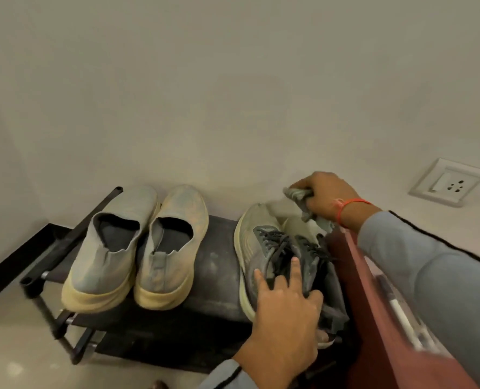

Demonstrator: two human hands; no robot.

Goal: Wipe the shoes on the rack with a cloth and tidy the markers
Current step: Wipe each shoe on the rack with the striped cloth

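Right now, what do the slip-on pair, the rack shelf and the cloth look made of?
Pale grey slip-on shoes: soft knit or canvas uppers, frayed collars, cream rubbery soles. Black rack shelf: matte, probably fabric over metal tubes, dust smears showing. Crumpled grey cloth gripped by the right hand: soft woven textile, bunches easily.

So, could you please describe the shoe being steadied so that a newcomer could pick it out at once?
Start at the black shoe rack against the wall. On its top shelf, right of the laceless slip-on pair, lies the grey lace-up sneaker under the left hand. Unlike the slip-ons, it has dark laces.
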